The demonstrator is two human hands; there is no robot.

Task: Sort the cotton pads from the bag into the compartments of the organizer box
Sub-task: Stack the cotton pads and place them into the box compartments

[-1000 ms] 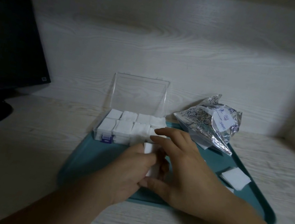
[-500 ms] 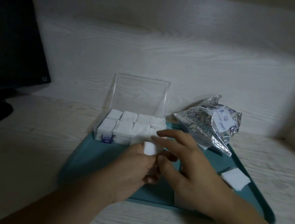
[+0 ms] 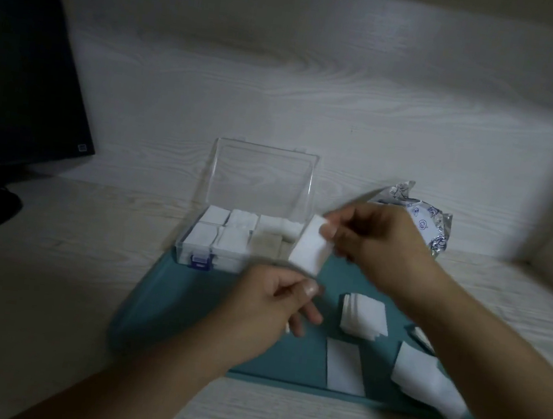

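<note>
Looking down through the head camera, I see my right hand (image 3: 379, 245) up above the right end of the organizer box (image 3: 230, 238). Its thumb and fingers pinch a stack of white cotton pads (image 3: 310, 249) by the top edge, and the stack hangs tilted over the front right part of the box. My left hand (image 3: 267, 308) is lower, just in front of the box, with its fingers curled in — I cannot tell if it holds anything, because the picture is blurry there.

The box sits on the far left part of a teal tray (image 3: 171, 300). Its clear lid (image 3: 265, 177) stands up at the back. Most of its little spaces have white pads in them. One front space near the hanging stack looks darker, but it is too blurry to be sure.

More pads lie on the tray: a small pile (image 3: 364, 317) near the middle, a flat one (image 3: 345, 367) at the front edge, and a loose bunch (image 3: 421, 377) under my right arm. The shiny bag (image 3: 428, 226) is behind my right hand — only part of it shows.

A dark monitor (image 3: 18, 76) stands at the far left on the pale wooden desk (image 3: 52, 287).
</note>
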